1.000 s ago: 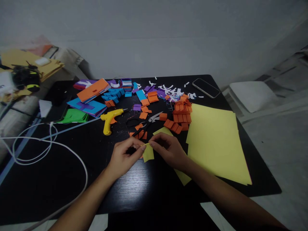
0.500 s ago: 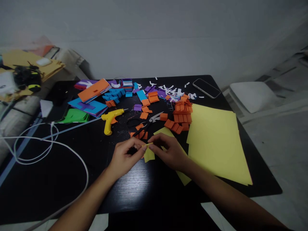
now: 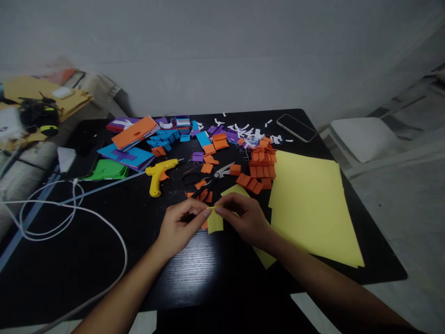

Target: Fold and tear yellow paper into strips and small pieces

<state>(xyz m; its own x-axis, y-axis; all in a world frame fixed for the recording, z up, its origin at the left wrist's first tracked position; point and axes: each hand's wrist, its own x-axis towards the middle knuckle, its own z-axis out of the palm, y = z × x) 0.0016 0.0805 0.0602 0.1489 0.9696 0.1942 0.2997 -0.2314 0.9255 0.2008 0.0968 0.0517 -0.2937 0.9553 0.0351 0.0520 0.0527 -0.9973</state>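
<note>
A small yellow piece of paper (image 3: 215, 222) hangs between my hands above the black table. My left hand (image 3: 181, 227) pinches its upper left corner between thumb and fingers. At the upper right corner, my right hand (image 3: 246, 218) pinches the same piece. Under my right hand and forearm lies a yellow paper strip (image 3: 264, 255), partly covered. Just beyond my fingers are black-handled scissors (image 3: 219, 173), blades apart and pointing right, among small orange paper pieces (image 3: 208, 168).
A yellow glue gun (image 3: 160, 175) lies left of the scissors. Yellow sheets (image 3: 309, 208) are stacked at right, with folded orange pieces (image 3: 262, 162) beside them. A phone (image 3: 296, 128) and white scraps lie at the back. A white cable (image 3: 104, 215) loops across the left side.
Both hands keep their pinch on the small yellow paper, which now hangs slightly flatter towards me. The whole view has shifted a little; the other things lie as before.
</note>
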